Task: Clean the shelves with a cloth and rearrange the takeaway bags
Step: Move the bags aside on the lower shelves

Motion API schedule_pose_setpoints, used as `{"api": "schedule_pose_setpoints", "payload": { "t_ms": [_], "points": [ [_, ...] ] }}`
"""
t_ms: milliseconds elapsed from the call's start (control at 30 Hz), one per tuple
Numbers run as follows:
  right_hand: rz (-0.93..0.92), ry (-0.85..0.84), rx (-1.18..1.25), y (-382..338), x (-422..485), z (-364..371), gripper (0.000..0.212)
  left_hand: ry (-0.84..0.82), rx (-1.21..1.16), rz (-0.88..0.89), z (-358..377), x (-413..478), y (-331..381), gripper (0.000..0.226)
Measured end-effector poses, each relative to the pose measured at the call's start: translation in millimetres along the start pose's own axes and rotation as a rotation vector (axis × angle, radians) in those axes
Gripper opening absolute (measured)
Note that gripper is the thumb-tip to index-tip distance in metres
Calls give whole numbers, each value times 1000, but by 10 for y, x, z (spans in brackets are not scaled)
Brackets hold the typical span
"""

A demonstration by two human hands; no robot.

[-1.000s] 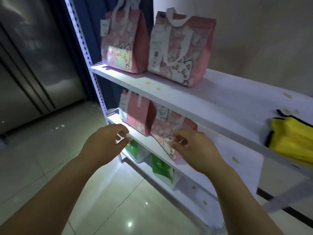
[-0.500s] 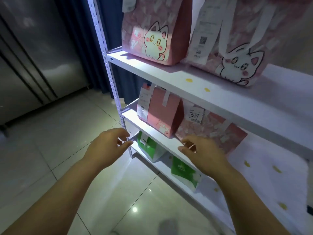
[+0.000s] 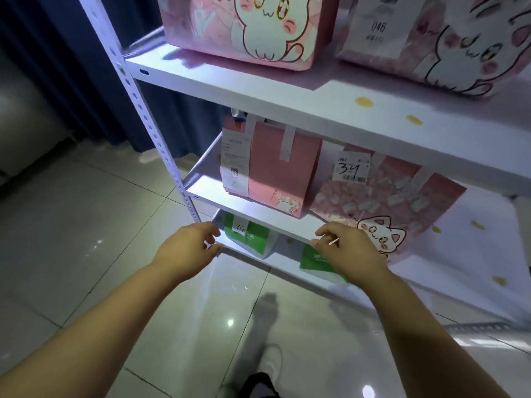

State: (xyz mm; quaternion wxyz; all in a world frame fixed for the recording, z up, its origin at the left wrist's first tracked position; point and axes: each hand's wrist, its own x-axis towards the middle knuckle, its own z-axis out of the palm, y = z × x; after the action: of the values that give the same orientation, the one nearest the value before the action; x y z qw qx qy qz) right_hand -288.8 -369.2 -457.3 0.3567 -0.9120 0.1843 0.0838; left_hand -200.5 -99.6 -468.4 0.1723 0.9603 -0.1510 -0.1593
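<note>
Pink paper is nearest my reach: a plain pink bag (image 3: 284, 170) stands upright on the middle shelf (image 3: 258, 211), and to its right a cat-patterned pink bag (image 3: 385, 202) leans tilted with a tag marked 34. Both my hands hover just in front of that shelf's near edge and touch neither bag. My left hand (image 3: 189, 245) is loosely curled and holds nothing; a green bag (image 3: 247, 237) tagged 14 sits just right of its fingertips on the bottom shelf (image 3: 283, 258). My right hand (image 3: 349, 251) is just below the patterned bag's near left corner, thumb and forefinger close together. A thin pale sliver shows there, and I cannot tell whether it is pinched. A second green bag (image 3: 317, 262) lies partly behind that hand.
</note>
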Motion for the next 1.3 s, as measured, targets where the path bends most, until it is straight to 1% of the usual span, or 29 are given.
{"api": "schedule_pose_setpoints", "payload": {
  "t_ms": [67, 200, 433, 500, 567, 633, 667, 733, 800, 900, 1000, 1100, 1200, 1300],
  "points": [
    [49, 23, 52, 3, 168, 113, 21, -6, -4, -7, 47, 194, -77, 26],
    [151, 70, 122, 20, 505, 341, 25, 51, -74, -36, 112, 597, -250, 28],
    [304, 106, 161, 90, 1071, 708, 59, 36, -118, -46, 258, 1420, -498, 52],
    [313, 130, 133, 107, 1218, 816, 64, 46, -119, -63, 310, 1652, -561, 52],
    [318, 152, 136, 155, 1342, 929, 62, 30, -111, -83, 351, 1829, -596, 54],
    [322, 165, 125, 149, 1426, 1011, 51, -20, -110, -100, 393, 1982, -645, 62],
    [326, 173, 130, 117, 1442, 1037, 45, -55, -124, -89, 409, 2038, -682, 62],
    [330, 192, 169, 56, 1456, 1068, 39, -103, -202, -9, 431, 2116, -754, 54],
    [332, 198, 204, 21, 1463, 1089, 36, -116, -297, 84, 410, 2136, -796, 49],
    [340, 222, 256, 6, 1468, 1097, 31, -88, -309, 157, 330, 2137, -796, 44],
    [342, 269, 353, 3, 1471, 1103, 31, -64, -304, 176, 270, 2152, -816, 42],
    [343, 294, 354, -13, 1472, 1104, 34, -68, -338, 183, 242, 2152, -822, 47],
    [352, 291, 402, -7, 1470, 1115, 36, -57, -337, 188, 240, 2147, -809, 47],
    [349, 287, 380, -2, 1467, 1123, 35, -69, -381, 189, 259, 2117, -805, 46]
  ]
}}
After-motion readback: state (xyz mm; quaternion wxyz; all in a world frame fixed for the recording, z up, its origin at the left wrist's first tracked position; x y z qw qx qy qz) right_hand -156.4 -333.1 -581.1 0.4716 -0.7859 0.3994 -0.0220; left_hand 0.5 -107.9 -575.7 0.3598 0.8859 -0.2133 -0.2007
